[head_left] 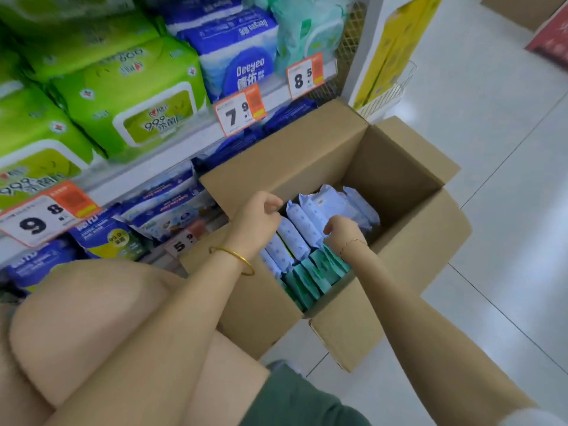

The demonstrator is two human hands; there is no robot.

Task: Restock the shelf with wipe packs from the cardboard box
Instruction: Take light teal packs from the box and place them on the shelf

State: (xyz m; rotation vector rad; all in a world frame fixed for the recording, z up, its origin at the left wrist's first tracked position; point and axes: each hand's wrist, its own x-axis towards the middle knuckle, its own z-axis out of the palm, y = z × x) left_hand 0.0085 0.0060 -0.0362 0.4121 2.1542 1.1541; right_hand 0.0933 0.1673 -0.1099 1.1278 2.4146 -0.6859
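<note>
Head view, left to right. At far left, the shelf (172,155) carries green wipe packs (129,96) on its upper tier, with blue-and-white packs (242,53) to their right. The lower tier, behind the price tags (239,113), holds dark blue packs (104,238) and appears partly stocked.

At centre stands the open cardboard box (396,167), flaps folded out, just beside the shelf on the tiled floor (507,149). Inside stand upright pale blue dotted wipe packs (299,226) in a row. Teal packs (310,278) fill the near end, and the far right end of the box is bare.

The left hand (256,221), with a gold bangle (236,258) on its wrist, sits at the left inner wall of the box. Its fingers are curled against the top of the leftmost blue packs. Whether they grip a pack or only touch it cannot be told from this angle. The right hand (342,233) reaches in from the near right, fingers curled down between the blue packs, apparently pinching one edge.

Step in hand, as judged: gathering a batch of blue packs from the box; none has left it.

Next move calls for: closing both hands around a block of packs, lifting it clear of the left flap, and carrying it left to the matching shelf tier.
</note>
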